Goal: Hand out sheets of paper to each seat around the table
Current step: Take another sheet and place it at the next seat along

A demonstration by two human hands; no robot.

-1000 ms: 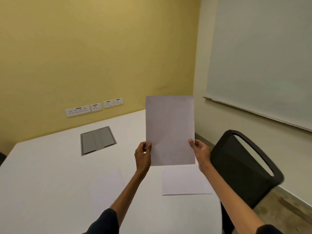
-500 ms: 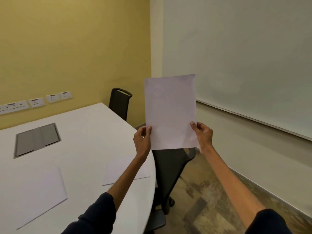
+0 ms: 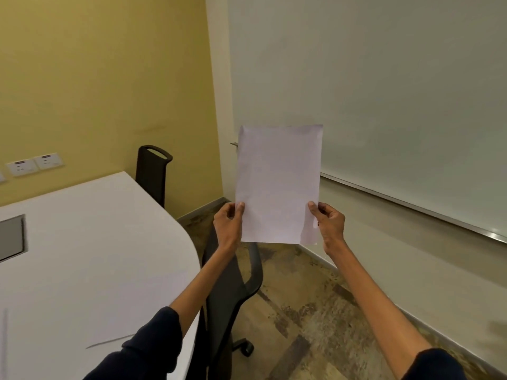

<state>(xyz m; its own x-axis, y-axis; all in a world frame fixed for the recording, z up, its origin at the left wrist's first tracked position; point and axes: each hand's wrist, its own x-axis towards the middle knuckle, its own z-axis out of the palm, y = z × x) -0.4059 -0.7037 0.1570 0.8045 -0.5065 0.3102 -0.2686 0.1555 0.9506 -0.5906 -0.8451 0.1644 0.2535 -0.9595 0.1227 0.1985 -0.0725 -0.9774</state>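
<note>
I hold white sheets of paper (image 3: 278, 182) upright in front of me, over the floor to the right of the white table (image 3: 82, 242). My left hand (image 3: 229, 224) pinches the lower left edge and my right hand (image 3: 327, 222) pinches the lower right edge, where a second sheet shows behind the front one. One sheet (image 3: 131, 305) lies flat on the table near its right edge, beside a black chair (image 3: 230, 294) below my hands. The edge of another sheet (image 3: 3, 341) shows at the far left.
A second black chair (image 3: 152, 172) stands at the table's far corner by the yellow wall. A whiteboard (image 3: 384, 91) covers the right wall. A grey cable hatch (image 3: 11, 237) is set in the table. Wall sockets (image 3: 34, 164) sit at left. Patterned floor lies to the right.
My view has swung right and forward along the table. The held paper stays in both hands. The sheets lying on the table have slid left and down in view.
</note>
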